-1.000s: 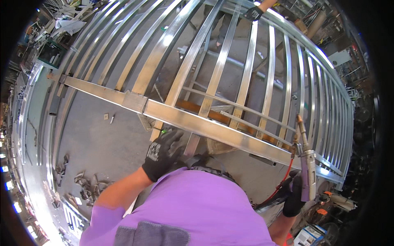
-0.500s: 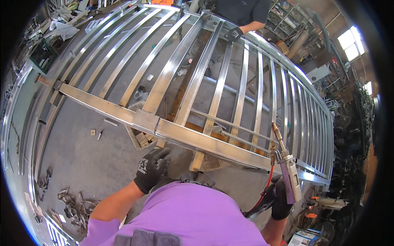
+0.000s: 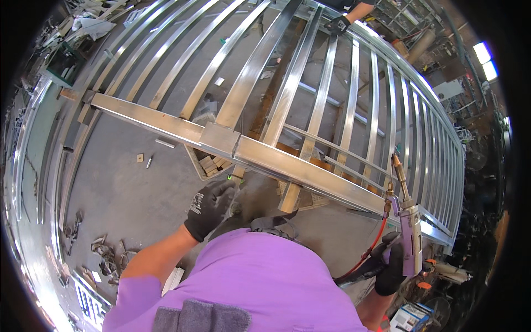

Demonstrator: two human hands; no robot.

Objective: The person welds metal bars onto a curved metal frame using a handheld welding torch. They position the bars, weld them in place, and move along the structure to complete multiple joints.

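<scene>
My right hand (image 3: 390, 271), in a black glove, grips a handheld welding gun (image 3: 410, 238) with a grey body and a copper-coloured nozzle. The nozzle points up and away, over the near right rail of a metal railing frame (image 3: 298, 166). From the gun a red hose (image 3: 369, 252) curves down to the left beside a black cable. My left hand (image 3: 207, 209), also gloved in black, hovers on the near side of the frame with its fingers loosely bent and apart. I see nothing in it. A short metal stub (image 3: 290, 198) juts from the rail toward me.
Across the frame, a co-worker's black-gloved hand (image 3: 337, 25) rests on the far rail. A crate of small blocks (image 3: 210, 165) stands on the floor under the near rail. Dark straps (image 3: 105, 249) lie at the lower left. Shelving (image 3: 406, 16) stands at the far right.
My view has shifted, so the frame sits lower and farther right. My left hand has lifted slightly and its fingers have loosened. My right hand still holds the welding gun.
</scene>
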